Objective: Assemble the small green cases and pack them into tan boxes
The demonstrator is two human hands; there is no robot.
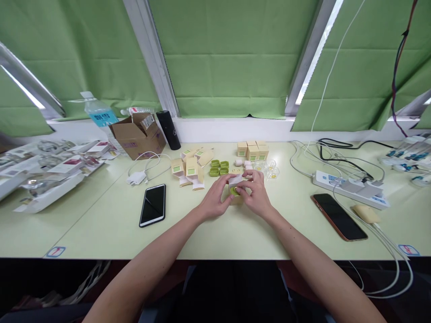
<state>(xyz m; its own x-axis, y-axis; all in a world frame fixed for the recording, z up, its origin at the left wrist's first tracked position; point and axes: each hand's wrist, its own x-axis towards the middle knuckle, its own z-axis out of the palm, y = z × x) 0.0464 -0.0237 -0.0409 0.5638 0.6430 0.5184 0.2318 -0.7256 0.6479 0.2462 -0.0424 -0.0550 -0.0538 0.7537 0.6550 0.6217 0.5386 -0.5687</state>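
Observation:
Between my hands, on the table, stands a small cardboard box (236, 201) with its white flap raised and a green tray (233, 191) inside. My left hand (215, 195) grips the box from its left side, fingers at the flap and thumb low at the front. From the right, my right hand (257, 190) reaches into the opening, its fingertips closed together over the green tray; what they pinch is too small to make out. Just behind are several green trays (219, 168), small white-pink pieces (247, 164) and clear plastic cups (271, 170).
Flattened-looking open boxes (191, 168) lie left, and closed small boxes (252, 150) stand at the back. Phones (153, 205) (338, 216) flank my arms. A power strip (350, 190) with cables is right. A carton (139, 137), a black cylinder (169, 130) and a bottle (101, 114) stand back left.

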